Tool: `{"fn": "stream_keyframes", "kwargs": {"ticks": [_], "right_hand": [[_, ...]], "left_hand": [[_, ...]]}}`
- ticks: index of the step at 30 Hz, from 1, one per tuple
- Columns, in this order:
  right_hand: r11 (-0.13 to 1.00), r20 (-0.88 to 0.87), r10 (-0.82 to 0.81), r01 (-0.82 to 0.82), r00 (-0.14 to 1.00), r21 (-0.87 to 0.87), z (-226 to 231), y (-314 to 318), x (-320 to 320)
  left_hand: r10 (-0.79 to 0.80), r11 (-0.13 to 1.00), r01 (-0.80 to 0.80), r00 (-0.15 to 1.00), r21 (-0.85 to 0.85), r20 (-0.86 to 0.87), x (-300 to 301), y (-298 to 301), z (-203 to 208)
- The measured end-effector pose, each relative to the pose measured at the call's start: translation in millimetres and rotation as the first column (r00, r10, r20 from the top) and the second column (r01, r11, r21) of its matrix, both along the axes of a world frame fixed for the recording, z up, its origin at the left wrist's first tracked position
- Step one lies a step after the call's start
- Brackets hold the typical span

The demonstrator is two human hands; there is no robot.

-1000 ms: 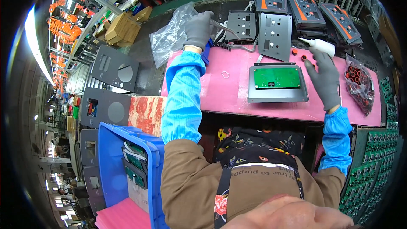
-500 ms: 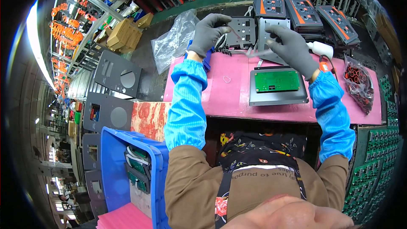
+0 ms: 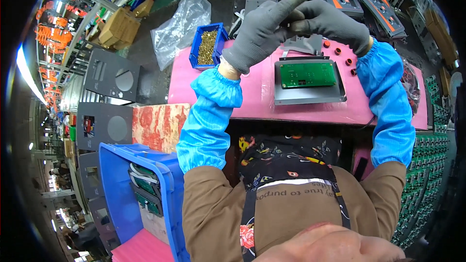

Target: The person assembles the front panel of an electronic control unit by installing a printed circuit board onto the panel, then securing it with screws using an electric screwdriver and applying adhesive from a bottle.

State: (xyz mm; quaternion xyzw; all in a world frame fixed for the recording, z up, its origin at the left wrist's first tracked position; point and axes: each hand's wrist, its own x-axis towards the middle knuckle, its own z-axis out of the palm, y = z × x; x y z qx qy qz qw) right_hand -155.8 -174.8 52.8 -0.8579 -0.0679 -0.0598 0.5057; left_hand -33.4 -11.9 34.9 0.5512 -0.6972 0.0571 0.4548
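Fingers [image 3: 290, 4] of fabric-gloved left hand [image 3: 259, 34] and right hand [image 3: 332, 23] bent together, grip unclear, near flat rectangular green board [image 3: 307, 74]

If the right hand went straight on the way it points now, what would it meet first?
Most likely the left hand, directly ahead of the right hand; the two overlap in this view, though depth leaves actual contact unclear.

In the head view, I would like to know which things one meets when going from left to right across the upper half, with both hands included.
Large cardboard box → clear plastic bag → small blue tray → left gloved hand → right gloved hand → rightmost orange-marked panel.
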Motion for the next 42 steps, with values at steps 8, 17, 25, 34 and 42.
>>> {"fn": "stream_keyframes", "kwargs": {"ticks": [8,17,25,34,42], "right_hand": [[0.595,-0.097,0.119,-0.149,0.988,-0.79,-42,18,-39],[0.402,-0.264,0.102,-0.282,0.959,-0.871,-47,45,-20],[0.27,-0.426,0.091,-0.434,0.9,-0.859,-35,57,-6],[0.354,-0.464,0.136,-0.481,0.875,-0.802,-50,47,-4],[0.359,-0.474,-0.01,-0.439,0.881,-0.824,-42,56,1]], "left_hand": [[0.059,0.894,-0.09,0.995,0.438,0.083,-16,35,-77],[0.078,0.868,-0.108,0.994,0.485,0.08,-27,34,-99],[0.06,0.887,-0.056,0.998,0.458,0.005,-25,33,-105],[0.06,0.904,-0.02,0.995,0.428,-0.081,-25,36,-111],[0.086,0.908,-0.06,0.995,0.415,-0.044,-24,32,-116]]}}
